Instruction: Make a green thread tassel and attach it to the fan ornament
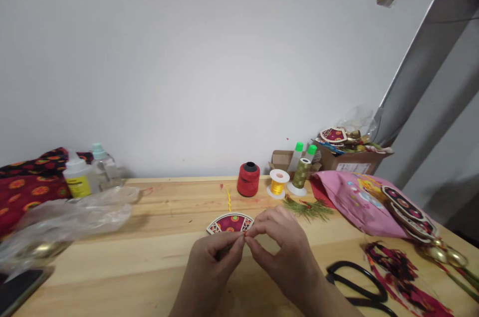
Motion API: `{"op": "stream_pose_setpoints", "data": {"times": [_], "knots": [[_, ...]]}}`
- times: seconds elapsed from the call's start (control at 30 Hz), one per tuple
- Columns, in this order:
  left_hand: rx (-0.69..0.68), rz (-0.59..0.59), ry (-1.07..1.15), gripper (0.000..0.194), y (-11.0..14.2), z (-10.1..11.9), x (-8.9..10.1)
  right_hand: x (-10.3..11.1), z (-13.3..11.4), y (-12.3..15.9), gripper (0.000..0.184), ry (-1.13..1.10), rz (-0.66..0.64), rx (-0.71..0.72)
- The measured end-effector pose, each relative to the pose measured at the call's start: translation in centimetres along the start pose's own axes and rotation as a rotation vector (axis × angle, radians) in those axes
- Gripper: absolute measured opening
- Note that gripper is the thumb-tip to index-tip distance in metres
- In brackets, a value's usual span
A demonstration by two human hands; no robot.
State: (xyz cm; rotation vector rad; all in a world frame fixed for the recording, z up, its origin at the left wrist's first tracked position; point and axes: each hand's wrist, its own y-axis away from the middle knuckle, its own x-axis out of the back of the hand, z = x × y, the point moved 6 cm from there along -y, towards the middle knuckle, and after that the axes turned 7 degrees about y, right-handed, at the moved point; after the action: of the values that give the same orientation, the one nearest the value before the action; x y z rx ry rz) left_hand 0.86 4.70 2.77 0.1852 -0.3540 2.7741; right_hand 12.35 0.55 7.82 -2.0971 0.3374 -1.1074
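Observation:
A fan-shaped wooden ornament (232, 222) with dark red patterned fabric lies flat at the middle of the table, a yellow cord loop (229, 199) reaching from its top edge. Just in front of it, my left hand (216, 257) is closed, thumb against forefinger. My right hand (281, 244) meets it there in a pinch, close to the ornament's right corner. A tiny red piece (245, 234) shows between the two sets of fingertips; its kind is too small to make out. Part of the ornament's lower edge is hidden behind the hands.
Behind stand a red thread spool (248, 179), a yellow cord spool (278, 184) and an olive spool (301, 176). Black-handled scissors (357, 282) lie at right, near fabric scraps (400, 272) and a pink bag (359, 202). Bottles (79, 177) and a plastic bag (90, 214) occupy the left.

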Motion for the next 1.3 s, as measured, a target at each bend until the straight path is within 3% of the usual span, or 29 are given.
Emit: {"op": "stream_pose_setpoints", "data": {"times": [0.13, 0.27, 0.77, 0.9, 1.3], "knots": [[0.133, 0.031, 0.084, 0.025, 0.0, -0.5, 0.2, 0.4, 0.9, -0.3, 0.009, -0.272, -0.036, -0.126], [0.226, 0.063, 0.181, 0.030, 0.1, -0.8, 0.2, 0.1, 1.2, -0.2, 0.009, -0.349, -0.011, -0.166], [0.269, 0.097, 0.370, 0.030, 0.4, -0.6, -0.4, 0.2, 0.5, 0.2, 0.013, -0.158, 0.163, -0.013], [0.296, 0.017, 0.420, 0.034, 0.2, -1.1, -0.9, 0.0, 0.5, 0.1, 0.012, -0.135, 0.137, 0.011], [0.238, 0.057, 0.296, 0.030, 0.3, -1.0, -0.5, 0.0, 0.4, 0.0, 0.010, -0.127, 0.122, 0.001]]}}
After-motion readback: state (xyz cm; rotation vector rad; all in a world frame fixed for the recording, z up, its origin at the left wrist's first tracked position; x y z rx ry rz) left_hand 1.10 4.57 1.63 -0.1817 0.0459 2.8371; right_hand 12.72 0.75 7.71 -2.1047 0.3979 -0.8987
